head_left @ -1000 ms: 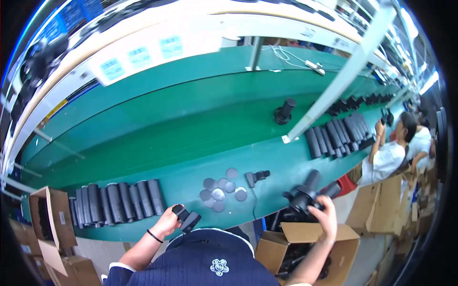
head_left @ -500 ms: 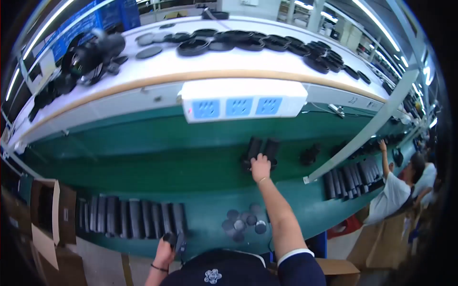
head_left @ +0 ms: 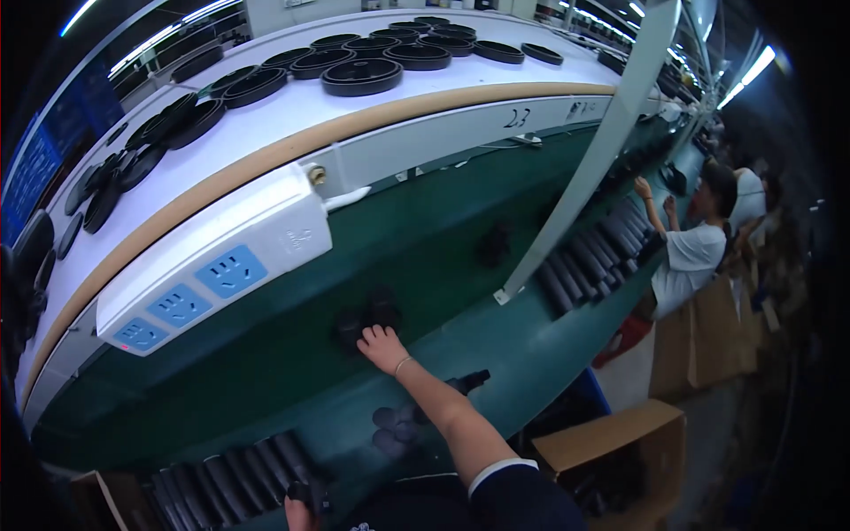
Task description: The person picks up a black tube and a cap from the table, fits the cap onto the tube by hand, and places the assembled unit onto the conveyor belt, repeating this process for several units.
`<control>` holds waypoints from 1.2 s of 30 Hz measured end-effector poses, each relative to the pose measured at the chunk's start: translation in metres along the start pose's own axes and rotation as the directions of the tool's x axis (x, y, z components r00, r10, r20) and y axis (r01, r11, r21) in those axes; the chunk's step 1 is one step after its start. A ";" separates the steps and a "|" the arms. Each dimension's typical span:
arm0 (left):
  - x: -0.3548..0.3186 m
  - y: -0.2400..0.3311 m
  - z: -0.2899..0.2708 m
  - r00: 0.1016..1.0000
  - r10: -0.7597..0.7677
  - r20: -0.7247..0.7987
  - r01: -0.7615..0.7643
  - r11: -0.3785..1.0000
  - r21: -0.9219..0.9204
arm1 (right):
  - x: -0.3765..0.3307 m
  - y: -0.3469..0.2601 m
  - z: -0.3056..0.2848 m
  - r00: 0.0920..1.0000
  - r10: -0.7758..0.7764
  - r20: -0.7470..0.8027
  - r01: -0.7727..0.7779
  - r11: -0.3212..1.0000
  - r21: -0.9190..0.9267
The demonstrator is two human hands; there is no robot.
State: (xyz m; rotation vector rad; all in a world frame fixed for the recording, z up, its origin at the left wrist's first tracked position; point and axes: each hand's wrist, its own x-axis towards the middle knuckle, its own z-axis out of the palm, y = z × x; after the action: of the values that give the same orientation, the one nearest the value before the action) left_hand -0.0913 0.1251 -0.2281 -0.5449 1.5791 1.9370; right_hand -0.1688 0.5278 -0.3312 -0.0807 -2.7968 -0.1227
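My right hand (head_left: 383, 349) reaches out over the green bench with fingers curled on a dark assembly (head_left: 382, 310) of stubby black cylinders. The dim light hides its exact kind. Low in the view, only part of my left hand (head_left: 298, 513) shows, closed around a small black cylindrical part (head_left: 299, 492). Beside that hand lies a row of long black tubes (head_left: 232, 482). Several flat dark discs (head_left: 395, 427) rest near my right forearm, and a black tubular piece (head_left: 472, 380) sticks out on the forearm's other side.
A white power strip (head_left: 221, 257) hangs off the raised white shelf, which bears many black rings (head_left: 361, 76). A slanted metal post (head_left: 589, 168) stands right of my hand. More tubes (head_left: 589, 261), a co-worker (head_left: 699, 239) and an open cardboard box (head_left: 611, 442) lie to the right.
My view has swung to the right, so bench and shelf sit further left and tilted. My right hand stays at a black assembly, and my left still holds the black part.
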 end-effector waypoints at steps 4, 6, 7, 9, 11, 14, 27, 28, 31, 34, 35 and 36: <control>-0.011 0.000 0.027 0.992 0.112 -0.053 -0.108 0.992 0.071 | -0.004 0.000 -0.002 1.000 -0.010 0.013 0.010 1.000 0.004; -0.008 0.001 0.022 0.996 0.081 -0.026 -0.079 0.995 0.059 | -0.001 -0.004 -0.003 0.999 -0.011 -0.046 0.011 1.000 -0.003; -0.006 0.000 0.017 0.999 0.050 0.005 -0.050 0.998 0.048 | 0.001 -0.005 -0.004 0.998 -0.029 -0.047 0.030 0.999 0.014; -0.011 -0.002 0.000 1.000 -0.003 0.030 0.002 1.000 0.014 | 0.009 -0.008 -0.007 0.996 0.054 0.069 -0.058 0.997 0.045; 0.000 -0.012 -0.008 0.998 0.012 0.058 -0.017 0.996 0.092 | 0.003 0.003 -0.012 0.994 0.100 0.046 -0.101 0.995 0.019; -0.010 -0.003 0.005 1.000 0.010 -0.022 -0.009 0.998 0.059 | -0.001 0.010 -0.001 0.994 0.106 -0.024 -0.105 0.994 0.030; -0.009 -0.014 -0.019 0.997 0.071 -0.005 -0.071 0.996 0.049 | 0.010 0.112 -0.024 0.951 0.306 -0.050 -0.305 0.952 0.022; -0.009 -0.011 -0.017 0.998 0.064 -0.008 -0.063 0.996 0.061 | 0.009 0.124 -0.022 0.951 0.307 -0.040 -0.308 0.951 -0.006; -0.012 0.002 -0.009 0.999 0.038 -0.016 -0.036 0.994 0.106 | 0.010 0.141 -0.009 0.945 0.324 -0.029 -0.326 0.943 -0.063; -0.006 0.003 -0.010 0.999 0.044 -0.009 -0.043 0.991 0.131 | 0.005 0.143 0.010 0.943 0.331 0.011 -0.327 0.936 -0.130; -0.003 0.004 -0.009 0.999 0.047 -0.003 -0.046 0.990 0.137 | 0.003 0.145 0.015 0.947 0.317 0.046 -0.305 0.937 -0.167; -0.008 0.010 -0.005 1.000 0.015 -0.027 -0.010 0.984 0.176 | -0.002 0.142 0.017 0.943 0.320 0.086 -0.301 0.936 -0.184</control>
State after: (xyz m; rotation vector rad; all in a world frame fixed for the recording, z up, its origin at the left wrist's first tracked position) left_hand -0.0917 0.1179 -0.2168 -0.4913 1.7543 1.7836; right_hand -0.1627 0.6701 -0.3373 -0.5874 -2.8377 -0.2848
